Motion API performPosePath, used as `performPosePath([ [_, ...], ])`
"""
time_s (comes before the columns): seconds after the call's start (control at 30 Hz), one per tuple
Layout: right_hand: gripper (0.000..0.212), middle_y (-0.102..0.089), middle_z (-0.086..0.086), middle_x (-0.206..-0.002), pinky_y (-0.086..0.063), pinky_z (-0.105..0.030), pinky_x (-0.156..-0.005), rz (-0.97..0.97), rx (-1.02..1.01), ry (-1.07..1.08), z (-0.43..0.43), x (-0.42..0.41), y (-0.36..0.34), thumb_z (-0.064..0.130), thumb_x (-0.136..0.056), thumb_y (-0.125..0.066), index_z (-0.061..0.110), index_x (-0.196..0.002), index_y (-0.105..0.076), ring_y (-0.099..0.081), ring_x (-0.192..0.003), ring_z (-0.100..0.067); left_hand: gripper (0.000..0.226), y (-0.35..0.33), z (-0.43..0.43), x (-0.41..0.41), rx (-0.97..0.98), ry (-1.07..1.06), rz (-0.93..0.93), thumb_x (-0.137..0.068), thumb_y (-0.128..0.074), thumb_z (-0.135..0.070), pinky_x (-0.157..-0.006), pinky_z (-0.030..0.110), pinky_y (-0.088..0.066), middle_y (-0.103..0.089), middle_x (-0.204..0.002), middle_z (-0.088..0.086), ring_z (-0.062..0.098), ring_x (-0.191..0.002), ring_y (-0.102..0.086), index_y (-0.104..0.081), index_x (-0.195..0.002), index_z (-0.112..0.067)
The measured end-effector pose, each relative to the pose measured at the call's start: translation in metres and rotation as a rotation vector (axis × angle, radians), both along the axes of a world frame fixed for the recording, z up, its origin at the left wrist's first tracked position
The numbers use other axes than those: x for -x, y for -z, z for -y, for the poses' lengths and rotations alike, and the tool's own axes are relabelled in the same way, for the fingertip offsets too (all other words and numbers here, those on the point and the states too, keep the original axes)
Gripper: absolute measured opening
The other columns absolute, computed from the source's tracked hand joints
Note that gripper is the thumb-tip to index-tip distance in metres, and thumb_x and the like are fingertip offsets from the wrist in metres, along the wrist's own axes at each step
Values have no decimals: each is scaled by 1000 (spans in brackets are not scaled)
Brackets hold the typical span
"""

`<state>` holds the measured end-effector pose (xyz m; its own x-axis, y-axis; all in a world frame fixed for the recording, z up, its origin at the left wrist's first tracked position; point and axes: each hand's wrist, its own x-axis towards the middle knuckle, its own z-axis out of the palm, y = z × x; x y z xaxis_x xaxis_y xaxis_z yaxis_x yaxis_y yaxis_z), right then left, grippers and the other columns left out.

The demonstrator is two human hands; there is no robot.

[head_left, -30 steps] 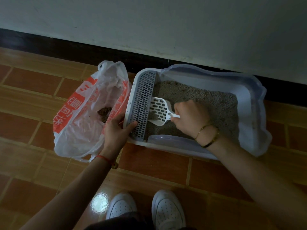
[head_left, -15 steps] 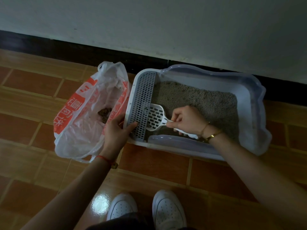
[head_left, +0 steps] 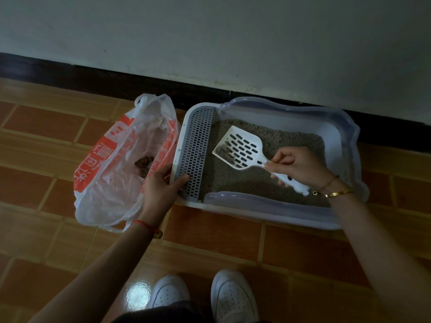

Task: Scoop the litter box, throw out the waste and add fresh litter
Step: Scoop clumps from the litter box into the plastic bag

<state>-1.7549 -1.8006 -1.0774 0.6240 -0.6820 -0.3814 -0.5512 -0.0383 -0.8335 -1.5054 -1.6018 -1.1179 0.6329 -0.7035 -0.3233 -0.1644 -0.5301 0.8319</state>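
A pale blue litter box point(head_left: 345, 136) with grey litter point(head_left: 291, 143) stands on the tiled floor against the wall. Its left end has a perforated grey grate point(head_left: 197, 150). My right hand point(head_left: 296, 166) grips the handle of a white slotted scoop point(head_left: 240, 149), lifted above the litter with a few grains at its front edge. My left hand point(head_left: 161, 190) holds the box's left rim, thumb on the grate. Left of the box lies an open white and red plastic bag point(head_left: 107, 183) with a dark clump of waste point(head_left: 144, 163) inside.
The white wall and dark baseboard point(head_left: 93, 78) run right behind the box and bag. My two white shoes point(head_left: 203, 297) stand on the brown floor tiles in front of the box.
The scoop has come up out of the litter beside the grate and now hangs above it, nearly level. My right hand moved right and back. The left hand stayed on the rim.
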Motion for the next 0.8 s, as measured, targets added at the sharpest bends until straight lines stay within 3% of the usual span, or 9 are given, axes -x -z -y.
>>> performPosePath([
  [0.1, 20, -71, -14, -71, -55, -45, -55, 44, 1, 23, 1, 0, -11, 19, -80, -72, 0, -82, -64, -65, -54, -25, 41, -3, -1, 1, -12, 8, 12, -86, -69, -22, -84, 43, -58, -60, -112, -7, 15, -99, -64, -59, -125, -14],
  [0.23, 23, -71, -11, -69, -54, -43, -53, 78, 43, 1, 2, -9, -24, 20, -80, -72, -1, -83, -64, -65, -52, -24, 42, -5, -1, 2, -21, 14, 28, -87, -68, -24, -83, 41, -58, -59, -112, -8, 16, -99, -63, -59, -127, -15],
  [0.5, 25, -72, -7, -70, -54, -25, -46, 102, 171, -191, -3, -79, -48, 27, -79, -74, 3, -84, -67, -68, -53, -19, 35, -6, -18, -4, 6, 31, 51, -88, -68, -32, -82, 31, -58, -64, -119, -10, 3, -101, -63, -60, -122, -30],
  [0.6, 24, -71, -5, -68, -54, -24, -47, 94, 237, -271, -8, -116, -49, 26, -80, -74, 4, -82, -65, -67, -50, -14, 47, -9, -26, -8, 10, 10, 16, -85, -69, -34, -88, 35, -58, -64, -125, -4, 4, -107, -63, -59, -128, -18],
  [0.7, 24, -70, 0, -66, -59, -32, -54, 40, 348, -330, -14, -147, -46, 31, -80, -75, 10, -79, -64, -65, -49, -9, 51, -12, -33, -10, 12, -12, 4, -87, -67, -28, -90, 38, -57, -61, -130, 2, 11, -113, -62, -55, -133, -12],
  [0.8, 24, -68, 3, -70, -56, -29, -59, -34, 506, -404, -23, -172, -44, 39, -80, -72, 17, -81, -63, -64, -57, -8, 45, -10, -40, -11, 20, -23, 12, -89, -66, -20, -87, 25, -56, -61, -126, -2, 9, -110, -62, -54, -132, -12],
])
